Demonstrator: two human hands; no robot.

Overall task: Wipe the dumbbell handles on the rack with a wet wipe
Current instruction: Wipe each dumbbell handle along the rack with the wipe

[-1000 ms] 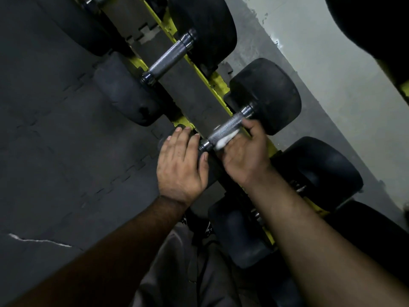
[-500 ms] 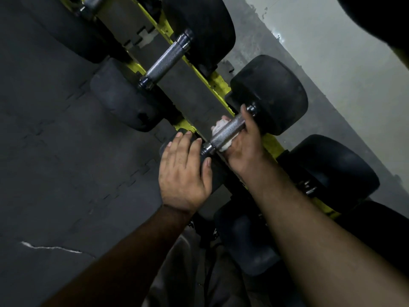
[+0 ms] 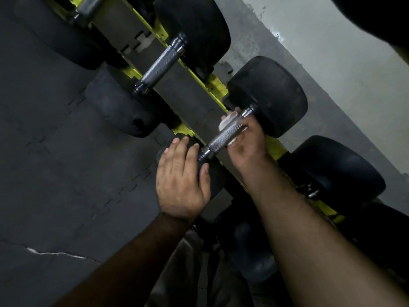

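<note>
Handle under work: the knurled steel handle (image 3: 225, 135) of the middle dumbbell, lying across the yellow rack (image 3: 215, 84) between its two black rubber heads; near head (image 3: 212, 173), far head (image 3: 274, 94).
Wet wipe: a small white wet wipe (image 3: 229, 121) is bunched round the far half of that handle, showing above and below the bar.
Right hand grip: the right hand (image 3: 247, 144) is curled round the handle from below, closed on wipe and bar together.
Left hand grip: the left hand (image 3: 182, 177) lies flat on the near head, fingers straight, holding nothing; judged to be steadying the weight.
Handling, dumbbell: judged heavy and rigid; the knurling gives a rough, non-slip surface. No lifting needed; hold at the head, as done.
Handling, wipe: soft, light, damp; it may snag or shred on the knurling. Best kept folded in the palm.
Neighbouring handle: a second knurled handle (image 3: 160, 65) lies further up the rack, bare.
Surroundings: dark rubber floor tiles (image 3: 55, 151), pale wall (image 3: 343, 74).
Markings: no brand, weight figure or writing legible.
</note>
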